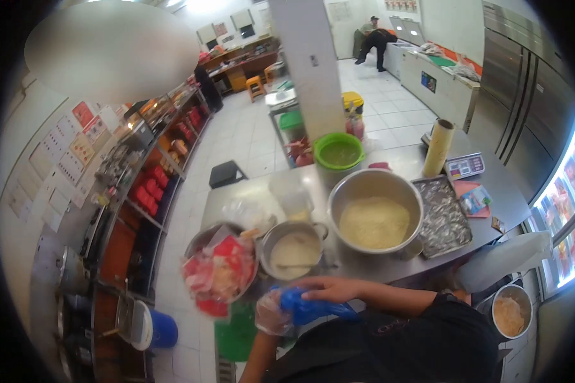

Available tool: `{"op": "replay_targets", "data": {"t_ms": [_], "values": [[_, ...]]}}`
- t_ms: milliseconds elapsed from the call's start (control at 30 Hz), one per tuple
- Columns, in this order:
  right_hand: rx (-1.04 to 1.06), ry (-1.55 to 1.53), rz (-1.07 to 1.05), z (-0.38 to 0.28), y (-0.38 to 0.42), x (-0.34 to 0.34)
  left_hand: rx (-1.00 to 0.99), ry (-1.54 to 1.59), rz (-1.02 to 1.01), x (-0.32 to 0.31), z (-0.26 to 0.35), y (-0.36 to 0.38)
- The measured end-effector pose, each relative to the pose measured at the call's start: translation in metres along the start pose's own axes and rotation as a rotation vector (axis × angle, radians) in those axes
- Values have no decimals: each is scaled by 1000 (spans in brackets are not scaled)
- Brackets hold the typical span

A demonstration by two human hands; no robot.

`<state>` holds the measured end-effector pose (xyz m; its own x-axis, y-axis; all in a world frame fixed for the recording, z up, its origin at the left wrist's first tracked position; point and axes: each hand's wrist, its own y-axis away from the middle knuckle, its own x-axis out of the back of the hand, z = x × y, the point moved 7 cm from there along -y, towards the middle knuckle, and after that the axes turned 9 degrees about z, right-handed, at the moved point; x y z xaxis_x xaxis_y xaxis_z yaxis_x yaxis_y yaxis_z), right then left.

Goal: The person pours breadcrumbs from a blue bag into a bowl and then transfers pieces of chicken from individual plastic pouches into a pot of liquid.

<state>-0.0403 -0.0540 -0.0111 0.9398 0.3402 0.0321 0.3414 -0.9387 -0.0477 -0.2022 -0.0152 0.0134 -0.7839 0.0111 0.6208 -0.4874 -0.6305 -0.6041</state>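
Observation:
My left hand (271, 313), in a clear plastic glove, is closed at one end of a crumpled blue plastic piece (303, 306); some of its fingers are hidden. Across the top of the same plastic lies my bare right hand (331, 289), fingers curled onto it. Whether the plastic is a bag or a glove I cannot make out. Just beyond my hands stands a steel pot (294, 252) of pale batter with a utensil in it. To its left, a metal bowl (198, 242) holds red and white plastic wrapping and pale pieces.
A large steel bowl (332, 204) of yellowish flour stands right of the pot. Beside it are a metal tray (442, 214), a roll of film (439, 147) and a scale (464, 166). Behind is a green strainer (322, 140). A pot (510, 313) stands lower right. Two people are farther off.

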Motion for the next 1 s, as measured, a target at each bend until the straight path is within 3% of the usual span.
{"op": "replay_targets", "data": {"t_ms": [133,200,267,367,467,500,600,633,733,800,833,933,1000], "values": [[-148,-73,98,35,-16,-60,304,-218,121,90,-77,100],[-235,65,97,44,-16,-78,637,-298,-8,123,-130,168],[-194,134,84,41,-18,-99,887,-334,50,171,-115,190],[-195,198,59,49,-25,-123,1181,-881,-105,207,-178,315],[-174,297,-4,61,-32,-132,1331,-959,-15,229,-192,402],[-182,330,-35,66,-34,-132,1621,-754,-123,232,-188,417],[-186,501,-155,92,-41,-125,1793,-578,171,226,-171,489],[-174,568,-193,100,-47,-122,1708,-687,305,224,-157,491],[-104,746,-274,111,-56,-119,1841,-700,-65,187,-175,620],[-107,844,-309,120,-58,-118,1849,-681,-56,172,-174,692],[-110,896,-320,124,-58,-116,1847,-669,-53,169,-174,706],[-128,874,-243,130,-51,-114,1693,-766,-701,160,-176,704],[-171,867,-237,134,-43,-117,1622,-769,-888,161,-187,698]]}}
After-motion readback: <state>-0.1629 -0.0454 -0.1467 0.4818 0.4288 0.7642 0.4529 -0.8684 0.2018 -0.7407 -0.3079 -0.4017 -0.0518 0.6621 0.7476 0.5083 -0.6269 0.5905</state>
